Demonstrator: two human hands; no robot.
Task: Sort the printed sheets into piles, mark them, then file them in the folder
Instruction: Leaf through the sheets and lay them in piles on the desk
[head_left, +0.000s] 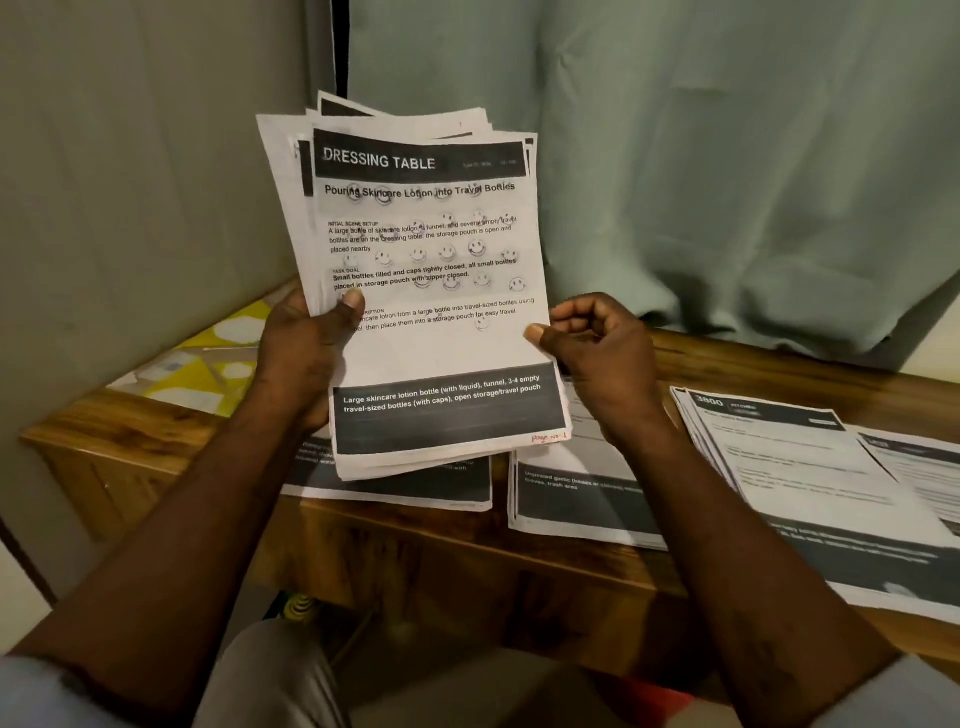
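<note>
- Hands hold the task's paper: the left hand (306, 348) grips the stack of printed sheets (426, 249) at its left edge with the thumb on the top page, and the right hand (597, 358) pinches the right edge.
- Stack stands raised over the wooden desk (415, 545), hiding most of the near pile (395, 486).
- Middle pile (571, 501) and right pile (810, 478) lie flat beside it.
- Yellow patterned item (208, 364) lies at the desk's far-left corner.
- Pale green curtain (727, 156) hangs behind.
</note>
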